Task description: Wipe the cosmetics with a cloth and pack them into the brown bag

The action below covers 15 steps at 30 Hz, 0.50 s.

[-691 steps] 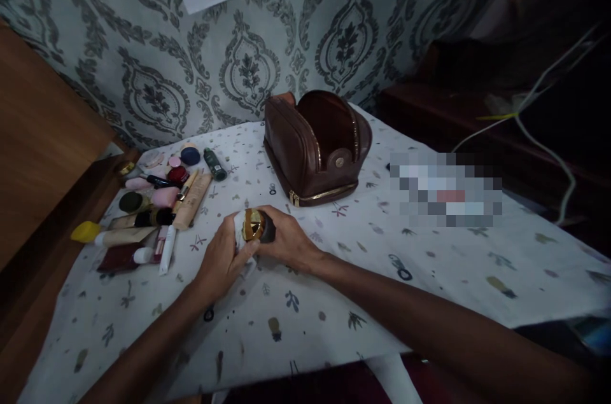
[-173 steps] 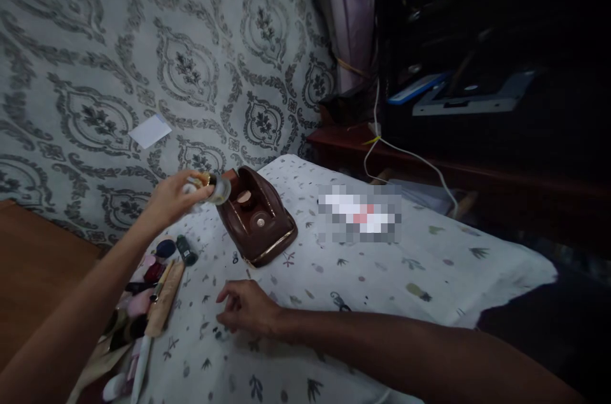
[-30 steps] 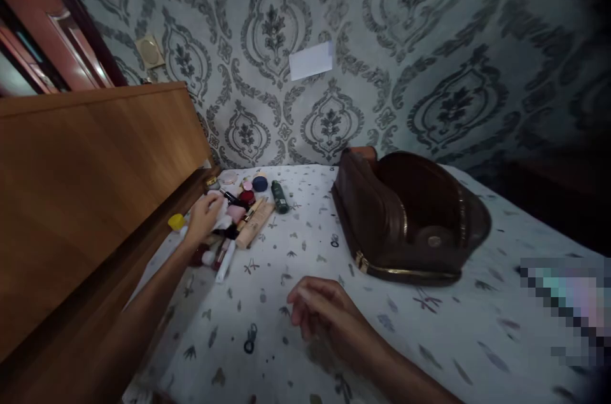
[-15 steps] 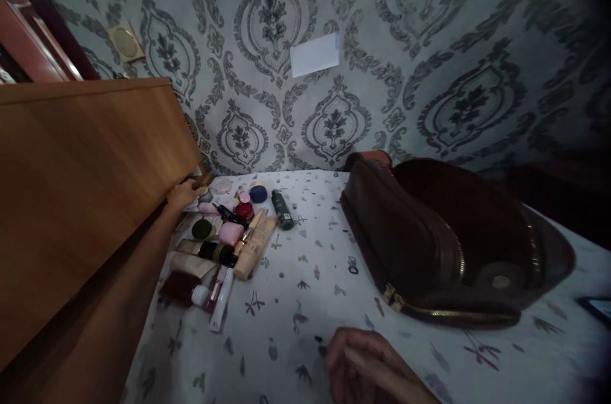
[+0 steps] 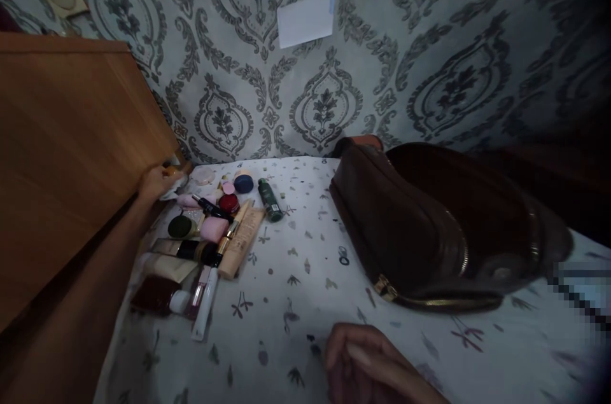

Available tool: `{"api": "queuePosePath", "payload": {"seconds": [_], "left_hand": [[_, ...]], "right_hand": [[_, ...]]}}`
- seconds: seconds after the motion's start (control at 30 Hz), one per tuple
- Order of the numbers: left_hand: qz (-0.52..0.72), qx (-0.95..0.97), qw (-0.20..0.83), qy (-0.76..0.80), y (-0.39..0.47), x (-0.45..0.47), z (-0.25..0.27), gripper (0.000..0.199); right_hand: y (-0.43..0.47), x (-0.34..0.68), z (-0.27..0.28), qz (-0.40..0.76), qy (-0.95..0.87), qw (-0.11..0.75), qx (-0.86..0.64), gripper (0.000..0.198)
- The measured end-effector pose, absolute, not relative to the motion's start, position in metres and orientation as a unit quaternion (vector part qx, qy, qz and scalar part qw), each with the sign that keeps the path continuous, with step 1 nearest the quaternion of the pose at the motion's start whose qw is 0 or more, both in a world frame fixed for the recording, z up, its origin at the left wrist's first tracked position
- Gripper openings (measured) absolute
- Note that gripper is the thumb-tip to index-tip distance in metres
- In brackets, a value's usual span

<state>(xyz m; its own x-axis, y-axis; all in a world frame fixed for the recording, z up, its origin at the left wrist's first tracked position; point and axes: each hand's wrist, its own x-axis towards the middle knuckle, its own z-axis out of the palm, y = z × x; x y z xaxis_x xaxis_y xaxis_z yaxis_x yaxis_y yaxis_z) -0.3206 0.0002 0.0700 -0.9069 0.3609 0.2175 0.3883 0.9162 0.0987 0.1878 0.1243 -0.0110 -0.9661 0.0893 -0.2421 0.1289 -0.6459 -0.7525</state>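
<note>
My left hand (image 5: 155, 182) reaches along the wooden panel to the far left corner of the patterned sheet. Its fingers are closed around a small item with an orange part (image 5: 172, 171), too dim to name. Near it lie a clear round compact (image 5: 204, 175), a dark blue round jar (image 5: 244, 183), a red jar (image 5: 229, 203), a pink block (image 5: 214, 229) and a green bottle (image 5: 270, 200). Closer to me are a beige tube (image 5: 242, 243), a dark red bottle with a white cap (image 5: 155, 296) and a white tube (image 5: 205, 305). My right hand (image 5: 365, 359) rests loosely curled at the front, nothing visible in it.
A brown leather bag (image 5: 405, 232) with gold zips stands gaping on the right side of the sheet. The wooden panel (image 5: 71, 156) borders the left. Behind is a patterned wall with a white paper (image 5: 306, 19). A blurred flat object (image 5: 585, 289) lies far right.
The view has tilted down and come closer. My left hand has drawn slightly back from the cosmetics, with an orange part now showing at its fingers. My right hand stays nearly where it was.
</note>
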Motion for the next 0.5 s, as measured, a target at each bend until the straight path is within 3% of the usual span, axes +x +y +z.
{"api": "queuePosePath", "payload": {"seconds": [0.27, 0.37, 0.5], "left_hand": [[-0.232, -0.37, 0.187, -0.88, 0.006, -0.199, 0.12, 0.038], [-0.274, -0.477, 0.134, -0.825, 0.008, -0.124, 0.123, 0.038], [-0.209, -0.568, -0.019, -0.796, 0.011, -0.026, 0.098, 0.034]], "right_hand": [[0.12, 0.187, -0.014, -0.879, 0.466, -0.032, 0.097, 0.036], [0.12, 0.19, -0.013, -0.788, 0.586, -0.133, 0.132, 0.035], [0.123, 0.191, -0.02, -0.589, 0.739, -0.264, 0.191, 0.065]]}}
